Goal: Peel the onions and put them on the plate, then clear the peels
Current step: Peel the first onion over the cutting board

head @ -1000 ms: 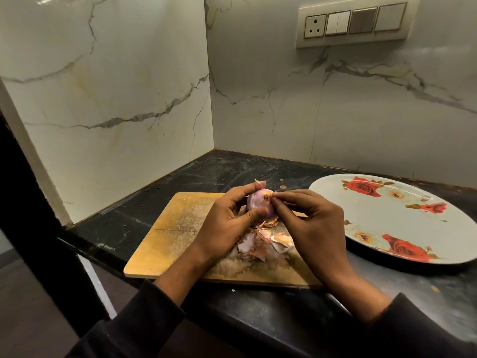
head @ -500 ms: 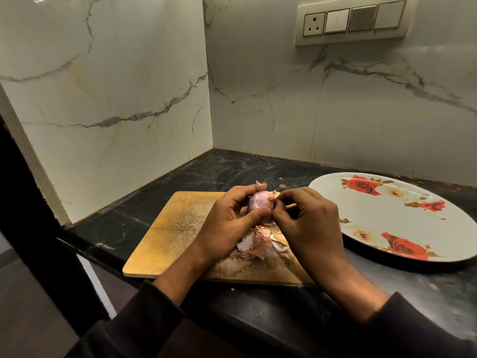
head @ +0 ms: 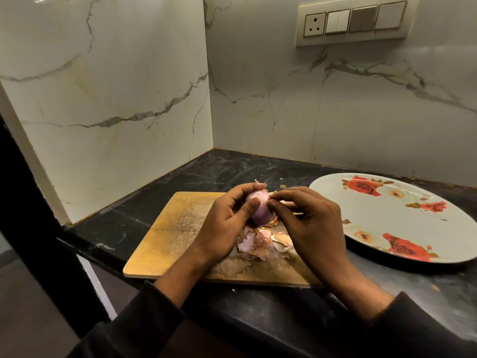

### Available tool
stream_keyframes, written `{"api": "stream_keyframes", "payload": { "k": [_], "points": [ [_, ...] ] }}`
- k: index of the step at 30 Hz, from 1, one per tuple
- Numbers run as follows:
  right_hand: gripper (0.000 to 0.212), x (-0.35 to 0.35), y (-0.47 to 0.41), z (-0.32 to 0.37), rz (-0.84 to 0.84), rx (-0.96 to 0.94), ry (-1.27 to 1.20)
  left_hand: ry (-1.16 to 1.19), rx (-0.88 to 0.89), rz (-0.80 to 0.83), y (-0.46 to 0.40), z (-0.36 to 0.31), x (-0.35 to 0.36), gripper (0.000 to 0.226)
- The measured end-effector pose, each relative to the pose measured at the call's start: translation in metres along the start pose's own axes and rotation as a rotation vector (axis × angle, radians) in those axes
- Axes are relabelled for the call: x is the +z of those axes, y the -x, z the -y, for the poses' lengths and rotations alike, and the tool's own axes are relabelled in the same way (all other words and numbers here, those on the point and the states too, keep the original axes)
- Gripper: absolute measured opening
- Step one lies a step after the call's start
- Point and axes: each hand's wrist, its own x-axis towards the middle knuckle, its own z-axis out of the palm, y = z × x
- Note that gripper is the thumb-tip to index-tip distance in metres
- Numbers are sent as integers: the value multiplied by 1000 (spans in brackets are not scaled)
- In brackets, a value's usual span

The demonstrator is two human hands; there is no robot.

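Both hands are on one pinkish onion (head: 259, 209) over the cutting board (head: 178, 228): left hand (head: 227, 223) grips it, right hand (head: 312, 228) pinches its skin, peels (head: 258, 244) piled below.

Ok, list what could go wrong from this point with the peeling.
1. The onion is held in the air between the left hand and right hand; if it slips, it may roll off the cutting board.
2. The peels are piled near the board's front edge, so loose flakes could fall to the floor.
3. The plate sits close to the right forearm, which could bump it.
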Motion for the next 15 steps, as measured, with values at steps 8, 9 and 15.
{"api": "stream_keyframes", "payload": {
  "k": [8, 9, 15],
  "points": [
    [9, 4, 0, -2, 16, -97, 94, 15, 11, -13, 0, -2, -1, 35],
    [12, 3, 0, -2, 26, -126, 104, 17, 7, -19, 0, -2, -2, 34],
    [26, -4, -2, -3, 68, -252, 214, 46, -30, -55, 0, -2, -2, 38]
  ]
}}
